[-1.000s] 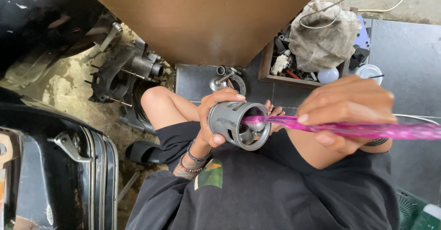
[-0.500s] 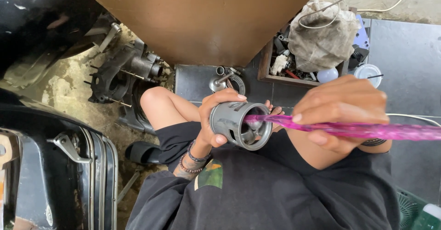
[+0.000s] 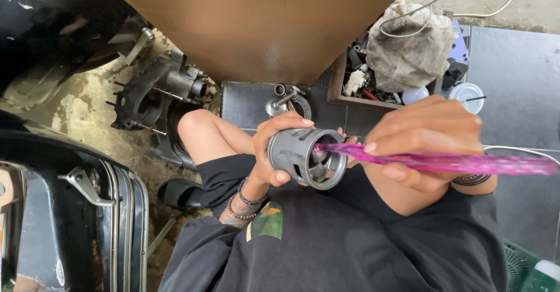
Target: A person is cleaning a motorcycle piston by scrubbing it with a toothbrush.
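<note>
My left hand (image 3: 275,147) grips a grey metal cylinder part (image 3: 303,155), hollow, with its open end turned toward the right. My right hand (image 3: 421,141) holds a long translucent pink handle (image 3: 449,162) level, and its tip reaches into the cylinder's opening. What sits at the tip is hidden inside the bore. Both hands hover above my lap, over a black shirt and a bare knee (image 3: 201,129).
An engine block (image 3: 153,89) lies on the dirty ground at the left. A large brown panel (image 3: 262,18) fills the top. A wooden box of parts with a grey rag (image 3: 408,47) stands at the upper right beside a plastic cup lid (image 3: 466,94). Black bodywork (image 3: 70,210) sits lower left.
The hands and the cylinder stay almost in place; the pink handle shifts only slightly within the opening.
</note>
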